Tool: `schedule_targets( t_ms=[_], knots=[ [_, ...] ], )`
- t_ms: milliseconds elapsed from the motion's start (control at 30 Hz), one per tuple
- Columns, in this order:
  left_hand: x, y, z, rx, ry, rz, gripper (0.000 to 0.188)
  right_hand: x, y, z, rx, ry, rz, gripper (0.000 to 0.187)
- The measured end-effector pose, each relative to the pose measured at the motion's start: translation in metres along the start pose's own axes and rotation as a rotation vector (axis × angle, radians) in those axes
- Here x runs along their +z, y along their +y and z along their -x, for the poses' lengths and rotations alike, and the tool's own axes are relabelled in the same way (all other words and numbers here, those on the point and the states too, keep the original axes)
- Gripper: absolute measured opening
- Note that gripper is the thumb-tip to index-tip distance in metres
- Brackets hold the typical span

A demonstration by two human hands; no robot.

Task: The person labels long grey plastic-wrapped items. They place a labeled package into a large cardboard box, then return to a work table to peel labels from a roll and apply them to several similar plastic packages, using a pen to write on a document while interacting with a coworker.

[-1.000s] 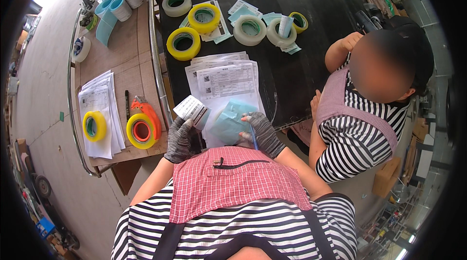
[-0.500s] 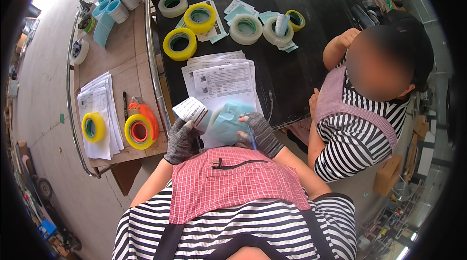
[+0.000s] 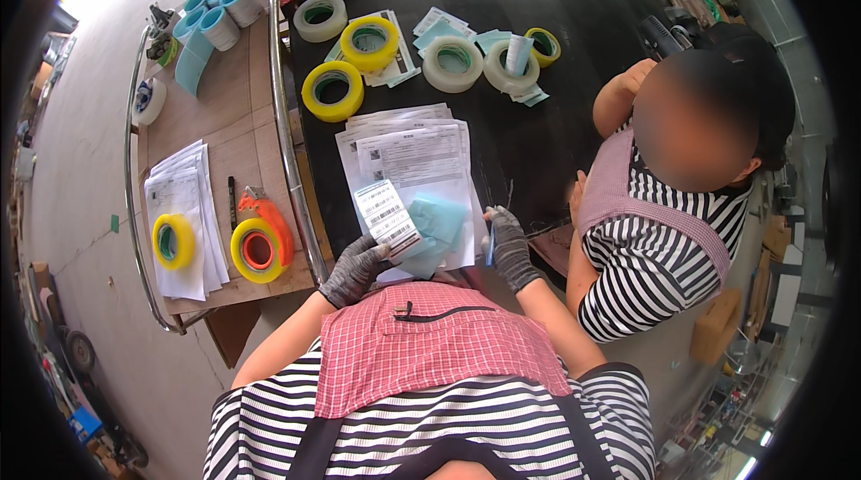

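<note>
My left hand (image 3: 356, 271), in a grey fingerless glove, pinches the lower edge of a sheet of white barcode labels (image 3: 386, 211). Crumpled light-blue backing paper (image 3: 438, 222) sits right beside the sheet, over the lower part of a stack of printed papers (image 3: 417, 152). Whether sheet and backing are joined, I cannot tell. To the right, my right hand (image 3: 513, 248), gloved the same way, is closed around a slim blue pen (image 3: 490, 247). It is apart from the labels, just off the papers' right edge.
Tape rolls (image 3: 333, 91) and label scraps (image 3: 439, 27) lie farther back on the black table (image 3: 574, 112). Left of a metal rail (image 3: 285, 112), a wooden cart (image 3: 242, 139) carries papers, an orange tape dispenser (image 3: 269, 233) and label rolls (image 3: 220, 27). A co-worker (image 3: 673, 211) leans at the right.
My right hand has let go of the light-blue backing and moved right, keeping the pen. The barcode labels in my left hand have swung right and now face up over the papers.
</note>
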State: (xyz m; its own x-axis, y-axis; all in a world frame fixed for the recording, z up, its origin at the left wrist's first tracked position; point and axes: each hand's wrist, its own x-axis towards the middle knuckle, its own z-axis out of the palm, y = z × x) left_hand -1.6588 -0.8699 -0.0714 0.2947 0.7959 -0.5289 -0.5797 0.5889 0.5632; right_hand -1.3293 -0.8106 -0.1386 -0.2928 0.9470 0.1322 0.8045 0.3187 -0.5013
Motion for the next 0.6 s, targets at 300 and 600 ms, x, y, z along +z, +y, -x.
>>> schedule_targets(
  t_ms=[300,600],
  knots=[
    [-0.005,0.0,-0.002,-0.032,-0.001,0.015,0.055,-0.009,0.005,0.046,-0.006,-0.078,0.011,0.035],
    [-0.012,-0.002,0.003,-0.029,-0.013,0.075,0.059,-0.013,0.032,0.153,0.402,-0.31,-0.195,0.018]
  ],
)
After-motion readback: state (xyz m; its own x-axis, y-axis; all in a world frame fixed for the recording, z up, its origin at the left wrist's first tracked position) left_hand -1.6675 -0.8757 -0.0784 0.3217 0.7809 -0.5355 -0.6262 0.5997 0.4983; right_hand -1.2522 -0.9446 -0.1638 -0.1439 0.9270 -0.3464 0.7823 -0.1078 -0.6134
